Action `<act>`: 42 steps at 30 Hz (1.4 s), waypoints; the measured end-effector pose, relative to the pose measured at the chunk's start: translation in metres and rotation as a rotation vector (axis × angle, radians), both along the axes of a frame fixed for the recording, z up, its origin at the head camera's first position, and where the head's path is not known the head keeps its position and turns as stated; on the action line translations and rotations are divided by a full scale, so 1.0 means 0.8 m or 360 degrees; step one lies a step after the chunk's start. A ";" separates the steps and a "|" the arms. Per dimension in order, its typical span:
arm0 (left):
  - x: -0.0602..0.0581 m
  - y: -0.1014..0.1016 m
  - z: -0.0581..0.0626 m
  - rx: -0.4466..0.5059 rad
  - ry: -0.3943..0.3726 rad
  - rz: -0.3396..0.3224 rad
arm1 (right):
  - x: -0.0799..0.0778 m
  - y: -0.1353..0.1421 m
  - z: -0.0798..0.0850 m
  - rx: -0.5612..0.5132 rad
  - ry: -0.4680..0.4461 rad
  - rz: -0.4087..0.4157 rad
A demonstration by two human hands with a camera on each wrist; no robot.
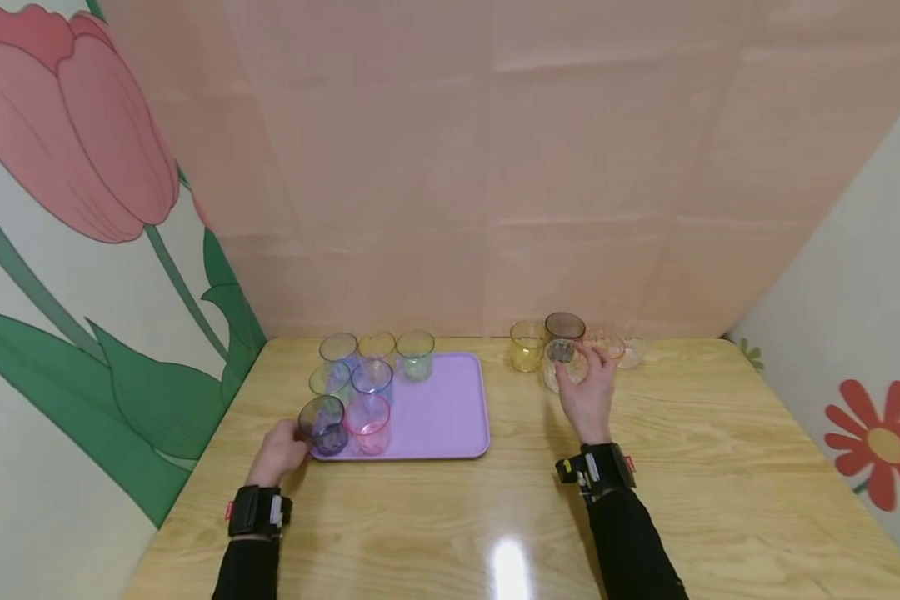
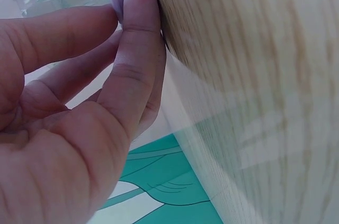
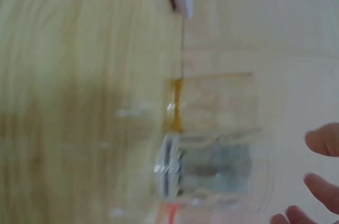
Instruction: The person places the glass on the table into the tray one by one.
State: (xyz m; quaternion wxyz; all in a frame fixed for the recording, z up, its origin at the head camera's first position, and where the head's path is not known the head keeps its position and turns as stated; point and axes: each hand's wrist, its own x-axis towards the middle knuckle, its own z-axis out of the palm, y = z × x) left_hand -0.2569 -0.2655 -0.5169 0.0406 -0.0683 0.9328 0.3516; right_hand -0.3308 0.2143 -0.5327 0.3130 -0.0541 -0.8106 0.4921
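The wood-grain table (image 1: 420, 525) carries the lilac tray (image 1: 438, 408), whose seven coloured tumblers sit mostly on its nine o'clock side; holding the tray steady would seem wise while the other hand works. The left hand (image 1: 277, 452) pinches the rim at the tray's eight o'clock corner, just beside a smoky purple tumbler (image 1: 322, 427). The right hand (image 1: 588, 400) hovers with thumb and fingers spread, apart from the rim of a clear tumbler (image 3: 212, 168). Reaching for that tumbler looks like the step in hand: best to bring the fingertips down evenly astride the rim, squeeze lightly, and raise it upright, since its neighbours stand close and could be knocked. The clear tumbler lies at eleven o'clock from the right hand and, well apart, between two and three o'clock from the left. Around it stand a yellow tumbler (image 1: 527, 348) at ten, a smoky grey tumbler (image 1: 565, 323) at twelve and an orange-rimmed tumbler (image 1: 613, 337) near two.
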 end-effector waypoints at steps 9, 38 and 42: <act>-0.001 0.000 0.001 -0.0002 -0.0005 0.0010 | 0.001 0.021 -0.013 0.0103 -0.0156 0.0068; -0.002 0.001 -0.003 0.0021 -0.0027 0.0003 | -0.001 0.030 -0.005 0.0085 -0.0618 0.0198; 0.000 0.001 0.001 0.0020 -0.0009 -0.0008 | -0.001 0.030 -0.002 -0.0013 -0.0743 0.0284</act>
